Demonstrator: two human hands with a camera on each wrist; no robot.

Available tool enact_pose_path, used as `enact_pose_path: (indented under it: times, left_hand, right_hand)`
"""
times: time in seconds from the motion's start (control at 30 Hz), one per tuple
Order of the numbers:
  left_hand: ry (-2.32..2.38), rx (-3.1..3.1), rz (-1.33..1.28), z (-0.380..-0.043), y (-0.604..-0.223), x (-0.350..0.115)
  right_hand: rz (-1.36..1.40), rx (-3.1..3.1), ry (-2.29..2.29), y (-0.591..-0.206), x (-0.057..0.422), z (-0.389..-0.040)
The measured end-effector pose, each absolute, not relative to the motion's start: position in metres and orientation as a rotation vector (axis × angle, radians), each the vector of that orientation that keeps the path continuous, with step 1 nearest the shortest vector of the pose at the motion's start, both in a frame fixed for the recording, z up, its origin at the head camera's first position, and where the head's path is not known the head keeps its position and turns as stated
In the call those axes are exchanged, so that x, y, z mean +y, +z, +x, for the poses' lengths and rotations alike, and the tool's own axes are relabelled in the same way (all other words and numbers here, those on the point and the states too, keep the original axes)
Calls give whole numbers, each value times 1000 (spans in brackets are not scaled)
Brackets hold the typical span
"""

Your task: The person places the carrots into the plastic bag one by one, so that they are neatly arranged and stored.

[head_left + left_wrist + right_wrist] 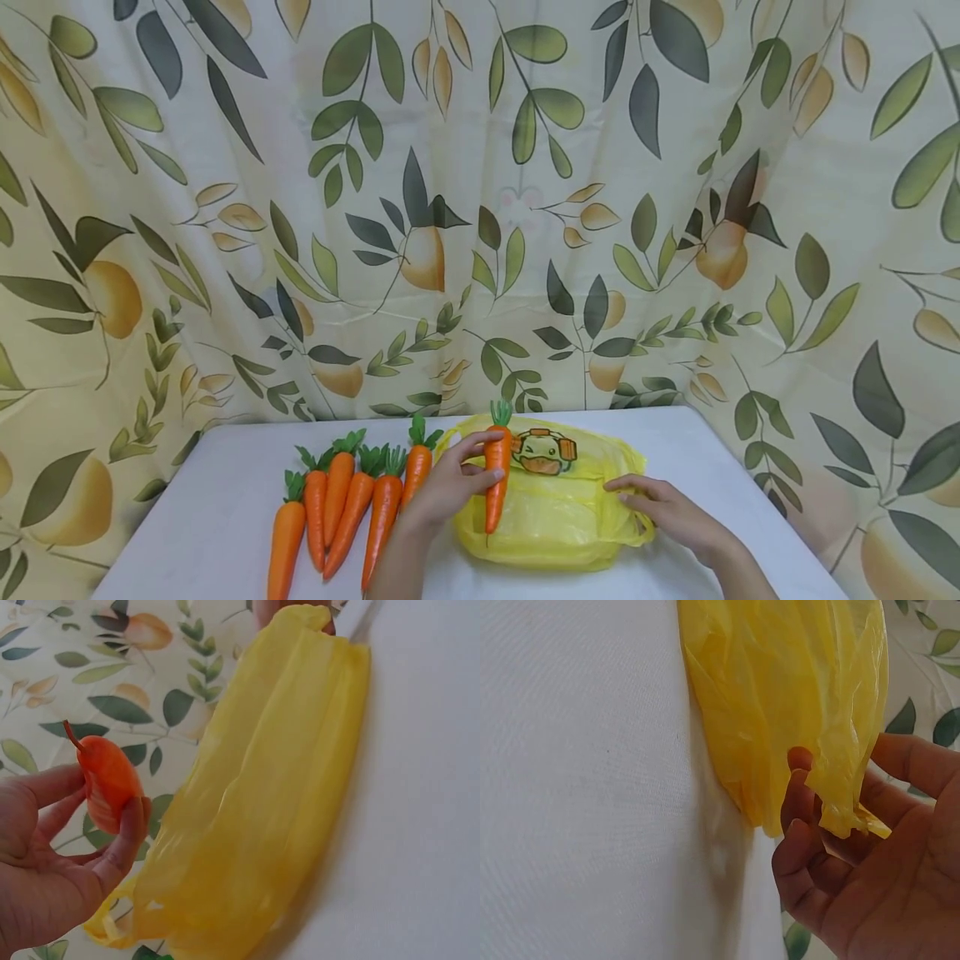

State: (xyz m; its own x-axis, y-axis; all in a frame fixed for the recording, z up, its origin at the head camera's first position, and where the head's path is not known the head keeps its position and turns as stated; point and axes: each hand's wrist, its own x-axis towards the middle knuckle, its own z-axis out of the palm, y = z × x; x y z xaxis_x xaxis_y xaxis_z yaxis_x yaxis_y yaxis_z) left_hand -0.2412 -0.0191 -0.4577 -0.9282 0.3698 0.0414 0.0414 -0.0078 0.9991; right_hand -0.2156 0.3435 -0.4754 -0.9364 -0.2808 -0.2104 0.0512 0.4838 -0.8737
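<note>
My left hand (pixel 444 490) pinches an orange carrot (pixel 496 475) with a short green top between thumb and fingers. The carrot hangs upright over a yellow plastic bag (pixel 547 521) printed with a cartoon duck face. In the left wrist view, the carrot (pixel 109 780) shows tip-first between the fingertips, beside the bag (pixel 255 787). At the bag's right end, my right hand (pixel 675 512) holds the edge by its handles. The right wrist view shows curled fingers (pixel 799 855) around the gathered end of the bag (pixel 780 697).
Several more carrots (pixel 348 525) lie side by side left of the bag, green tops pointing away; my left forearm partly covers some. A white cloth covers the table (pixel 202 517). Behind it hangs a leaf-and-fruit patterned curtain (pixel 465 317).
</note>
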Motion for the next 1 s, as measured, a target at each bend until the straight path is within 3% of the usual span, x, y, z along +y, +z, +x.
enact_pose_path:
  times: [1.0]
  left_hand:
    - [2013, 1902, 448, -245, -482, 39]
  right_hand:
    - [-209, 2466, -1463, -478, 330, -214]
